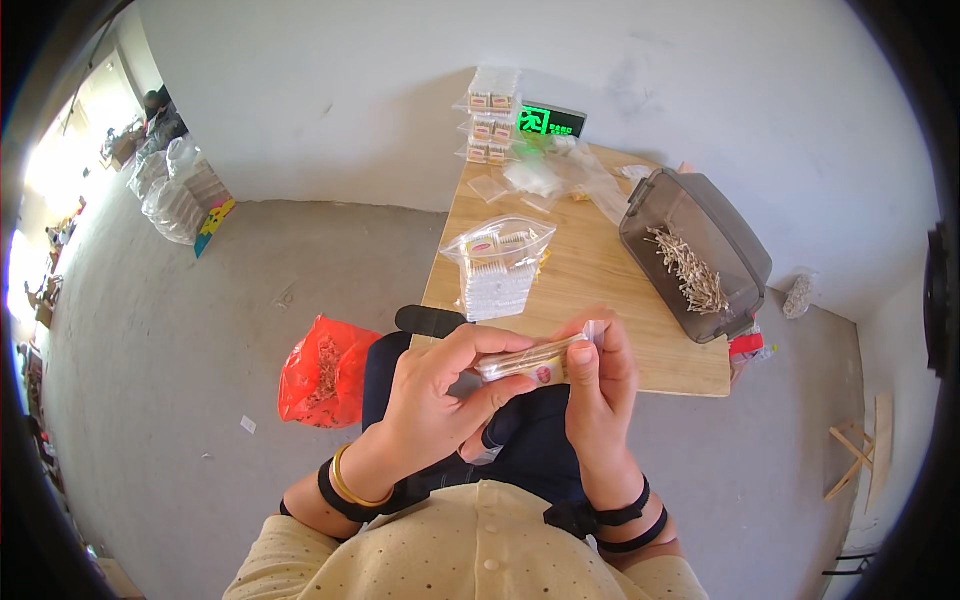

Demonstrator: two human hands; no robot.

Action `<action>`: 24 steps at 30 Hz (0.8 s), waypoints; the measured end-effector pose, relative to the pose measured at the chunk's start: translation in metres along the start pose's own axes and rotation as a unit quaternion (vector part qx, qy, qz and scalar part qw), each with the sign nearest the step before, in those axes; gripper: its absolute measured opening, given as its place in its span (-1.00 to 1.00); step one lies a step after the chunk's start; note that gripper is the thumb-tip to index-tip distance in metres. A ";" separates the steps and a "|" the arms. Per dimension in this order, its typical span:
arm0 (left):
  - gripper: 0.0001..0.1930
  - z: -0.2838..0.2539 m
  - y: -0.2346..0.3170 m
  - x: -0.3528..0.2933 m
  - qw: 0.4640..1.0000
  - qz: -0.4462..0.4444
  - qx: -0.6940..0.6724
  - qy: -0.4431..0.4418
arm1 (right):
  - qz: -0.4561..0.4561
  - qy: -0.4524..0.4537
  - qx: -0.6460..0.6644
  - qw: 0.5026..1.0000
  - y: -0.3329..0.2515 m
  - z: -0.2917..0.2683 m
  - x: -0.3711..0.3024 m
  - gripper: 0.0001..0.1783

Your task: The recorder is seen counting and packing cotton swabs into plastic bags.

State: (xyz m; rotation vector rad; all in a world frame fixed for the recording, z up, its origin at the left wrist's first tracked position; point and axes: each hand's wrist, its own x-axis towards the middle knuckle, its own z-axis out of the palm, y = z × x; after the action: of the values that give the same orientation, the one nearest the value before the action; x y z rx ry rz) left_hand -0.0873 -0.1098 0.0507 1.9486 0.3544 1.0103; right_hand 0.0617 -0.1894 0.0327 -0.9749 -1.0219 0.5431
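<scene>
Above my lap I hold a small clear packet of cotton swabs (535, 362), lying nearly level, with a printed label on its near side. My left hand (435, 395) grips its left end between thumb and fingers. At the other end, my right hand (600, 385) pinches the packet, and a bit of clear film sticks up by the thumb. Just beyond, on the wooden table (590, 290), stands a clear plastic bag (498, 270) filled with stacked packets of the same look.
A grey see-through bin (695, 255) with loose swabs lies tilted at the table's right. Stacked bagged packets (490, 115) stand at the back near a green lit sign (550, 121) and loose clear bags (560, 175). A red bag (328, 375) sits on the floor to the left.
</scene>
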 end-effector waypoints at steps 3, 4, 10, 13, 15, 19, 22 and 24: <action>-0.64 0.007 -0.011 0.000 0.997 0.010 -0.072 0.025 | 0.008 0.054 0.001 0.998 0.001 0.004 -0.002 -0.72; -0.62 0.007 -0.012 0.000 0.994 -0.010 -0.105 0.022 | -0.010 0.055 -0.018 0.998 0.002 0.004 0.000 -0.71; -0.42 0.007 -0.002 0.000 0.942 -0.199 -0.266 -0.047 | -0.088 0.040 -0.155 0.983 0.002 -0.002 0.002 -0.73; -0.43 0.010 -0.011 0.000 0.926 -0.199 -0.316 -0.058 | -0.148 0.045 -0.182 0.971 0.006 -0.002 0.002 -0.78; -0.45 0.013 -0.013 -0.002 0.932 -0.171 -0.318 -0.040 | -0.185 0.047 -0.195 0.962 0.009 -0.002 0.004 -0.75; -0.49 0.020 -0.008 -0.005 0.952 -0.129 -0.278 0.000 | -0.167 0.037 -0.161 0.972 0.014 0.002 0.001 -0.71; -0.51 0.022 -0.005 -0.003 0.980 -0.069 -0.184 0.020 | -0.163 0.028 -0.142 0.976 0.014 0.004 0.001 -0.70; -0.52 0.019 -0.009 -0.003 0.983 -0.041 -0.179 0.023 | -0.166 0.003 -0.137 0.977 0.012 0.004 0.001 -0.70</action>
State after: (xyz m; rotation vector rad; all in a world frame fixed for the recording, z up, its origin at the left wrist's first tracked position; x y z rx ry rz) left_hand -0.0731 -0.1177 0.0371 1.5772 0.2574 0.9917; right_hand 0.0589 -0.1812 0.0230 -1.0182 -1.2458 0.1234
